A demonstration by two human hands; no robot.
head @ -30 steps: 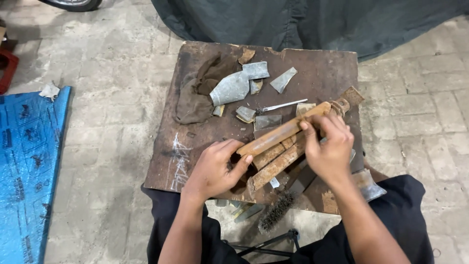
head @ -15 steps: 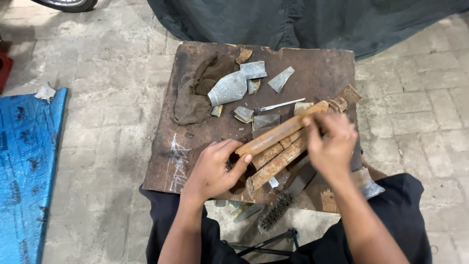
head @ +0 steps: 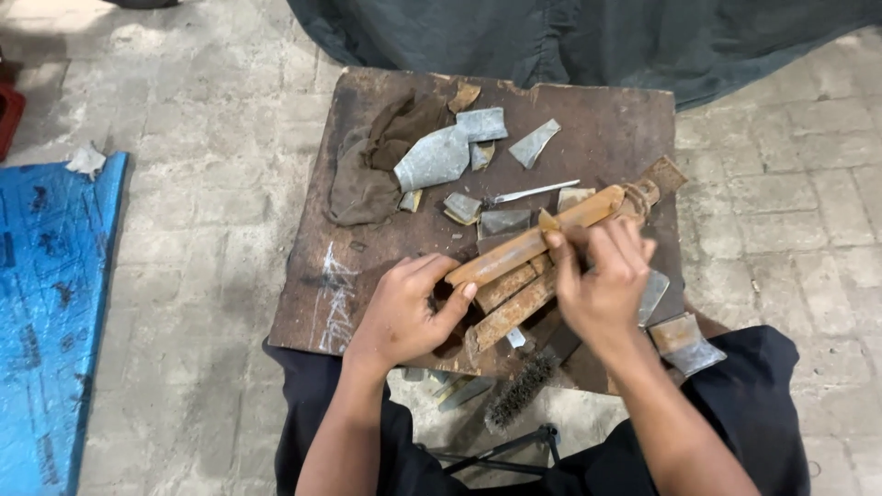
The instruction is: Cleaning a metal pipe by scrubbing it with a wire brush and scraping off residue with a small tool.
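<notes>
My left hand grips the near end of a long rusty metal bar that lies slanted across a dark wooden board. My right hand presses on the bar's middle, fingers curled over it; what it holds, if anything, is hidden. Two more rusty flat bars lie under the long one, between my hands. The far end of the bar is a corroded round fitting.
On the board lie a brown rag, several grey sheet-metal scraps and a thin metal tool. A wire brush sits by my lap. A blue tarp covers the paved floor at left; dark cloth hangs behind.
My right hand has slid slightly along the bar, back and forth. The left hand and the bars stay where they were.
</notes>
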